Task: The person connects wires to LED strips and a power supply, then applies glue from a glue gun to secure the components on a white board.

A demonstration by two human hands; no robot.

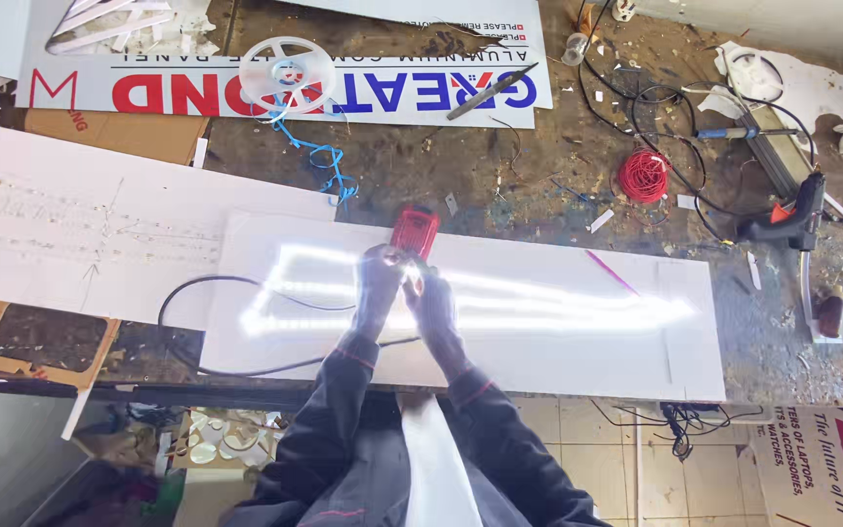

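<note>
Both my hands meet over a long white panel [558, 342] that glows with bright light strips. My left hand [379, 283] and my right hand [431, 298] are closed together around a red hand tool [415, 230], whose top sticks out beyond my fingers near the panel's far edge. Glare hides my fingertips and the tool's lower part. A black cable [209, 327] loops from the panel's left side toward my wrists. A thin pink stick [611, 271] lies on the panel to the right.
A printed sign board [246, 93] with a clear plastic reel [288, 70] and blue wire lies at the back. A red wire coil [644, 176], a black glue gun [794, 217], a soldering iron and tangled cables sit right. A white marked sheet [80, 229] lies left.
</note>
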